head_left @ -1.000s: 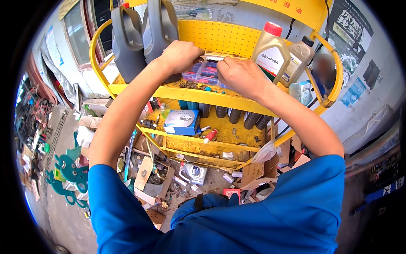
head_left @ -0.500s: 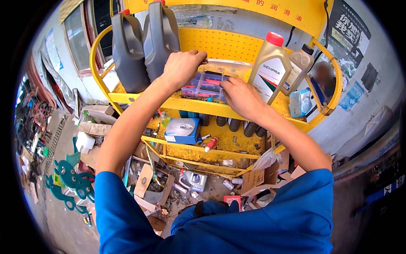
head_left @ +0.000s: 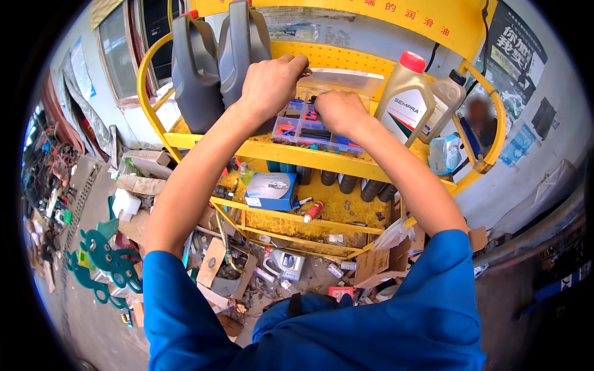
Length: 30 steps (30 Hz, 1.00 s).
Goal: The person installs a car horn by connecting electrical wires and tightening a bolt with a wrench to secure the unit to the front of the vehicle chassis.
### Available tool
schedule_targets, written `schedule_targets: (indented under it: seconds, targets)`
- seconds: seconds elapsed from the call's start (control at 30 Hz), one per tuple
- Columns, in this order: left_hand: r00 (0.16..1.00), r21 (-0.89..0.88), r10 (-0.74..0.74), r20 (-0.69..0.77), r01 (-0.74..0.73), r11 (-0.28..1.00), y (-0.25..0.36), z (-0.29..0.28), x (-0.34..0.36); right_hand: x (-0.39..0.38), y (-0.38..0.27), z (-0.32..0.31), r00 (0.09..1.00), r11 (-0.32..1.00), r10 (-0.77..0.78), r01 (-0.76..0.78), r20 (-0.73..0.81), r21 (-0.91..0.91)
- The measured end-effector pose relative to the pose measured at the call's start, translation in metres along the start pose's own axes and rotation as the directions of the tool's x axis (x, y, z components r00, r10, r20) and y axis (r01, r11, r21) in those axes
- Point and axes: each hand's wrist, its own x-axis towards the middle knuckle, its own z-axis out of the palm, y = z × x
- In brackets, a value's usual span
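Observation:
A clear plastic compartment box [head_left: 301,130] sits on the top shelf of a yellow rack, its clear lid [head_left: 349,79] tilted up at the back. Short red, blue and black tube-like pieces lie in its compartments. My left hand [head_left: 272,83] is over the box's left side with fingers curled together. A small dark thing shows at its fingertips, too small to name. Over the right part of the box, my right hand [head_left: 340,111] reaches down with bent fingers close to black pieces. The hand itself partly hides its fingertips, so what they pinch is unclear.
Two grey jugs [head_left: 197,80] stand left of the box, and gold oil bottles [head_left: 405,99] stand right. The yellow shelf edge [head_left: 297,153] runs below my wrists. Lower down are a blue carton [head_left: 270,190], a red small bottle [head_left: 314,211] and a grey jug [head_left: 284,264] among clutter.
The box's lid has swung up and back, uncovering the compartments. My right hand has moved from the box's right edge in over its contents. My left hand remains close by, still curled.

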Motion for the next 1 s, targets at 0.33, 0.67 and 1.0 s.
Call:
schedule_targets:
  seconds: [0.33, 0.67, 1.0]
  targets:
    - [1.000, 0.009, -0.009, 0.025, 0.008, 1.000, 0.001, -0.005, 0.001, 0.003, 0.003, -0.005, 0.994, 0.996, -0.085, 0.085, 0.066, -0.004]
    - [1.000, -0.040, 0.007, 0.002, -0.007, 0.999, -0.001, -0.004, -0.001, -0.009, 0.005, -0.011, 0.997, 0.987, -0.053, 0.060, -0.047, 0.151]
    - [0.999, -0.048, -0.019, 0.036, 0.021, 0.999, 0.000, -0.006, -0.001, -0.001, 0.013, 0.003, 0.996, 0.979, -0.006, 0.025, -0.092, 0.201]
